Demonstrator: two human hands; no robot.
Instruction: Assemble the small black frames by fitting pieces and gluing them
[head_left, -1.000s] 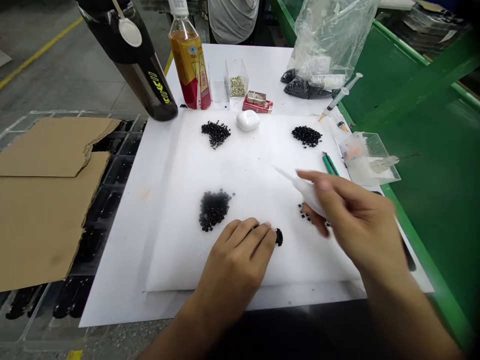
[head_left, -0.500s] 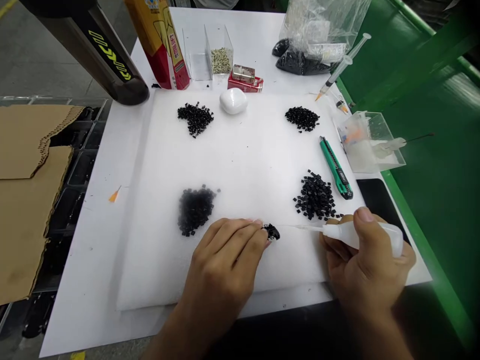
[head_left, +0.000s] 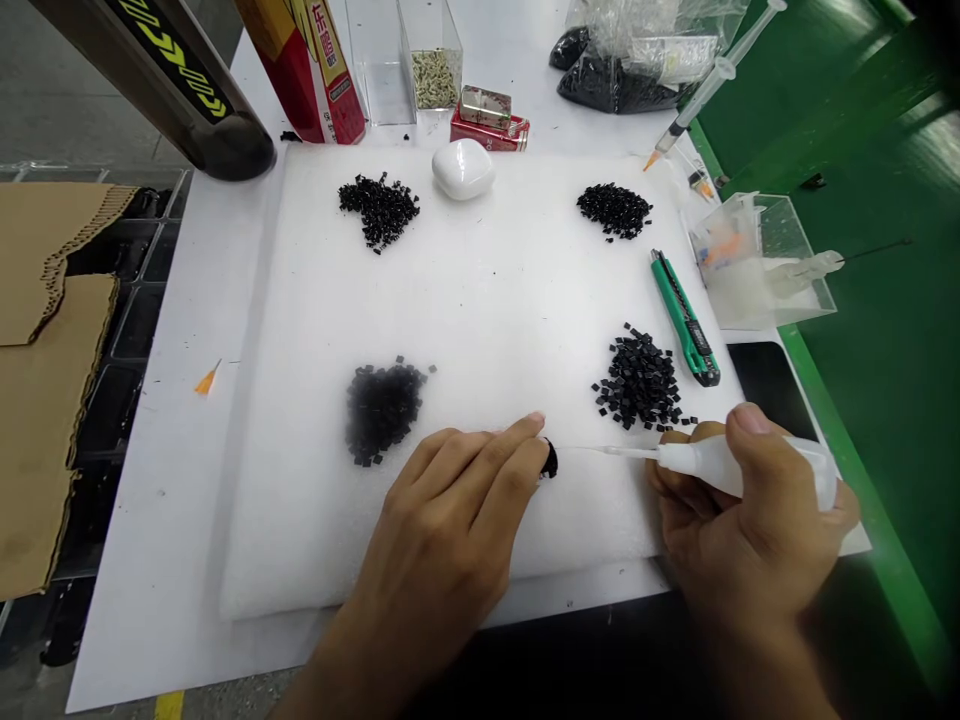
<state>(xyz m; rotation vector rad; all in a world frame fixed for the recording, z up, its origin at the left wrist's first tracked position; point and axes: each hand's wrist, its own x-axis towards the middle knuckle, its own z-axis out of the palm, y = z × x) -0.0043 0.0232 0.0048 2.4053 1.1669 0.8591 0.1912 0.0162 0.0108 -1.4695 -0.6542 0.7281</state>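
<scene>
My left hand lies on the white foam pad, its fingertips pinching a small black part against the pad. My right hand is wrapped round a white syringe-like dispenser; its thin needle points left, and the tip reaches the black part. Heaps of small black pieces lie on the pad: one just left of my left hand, one above my right hand, and two at the far corners.
A green utility knife lies by the right heap. A white pebble-shaped case, a red tin, clear boxes, syringes, a drink bottle and a black flask stand at the back. Cardboard lies left.
My right hand swung the dispenser down and left until its needle tip met the black part under my left fingertips. The view moved closer to the pad.
</scene>
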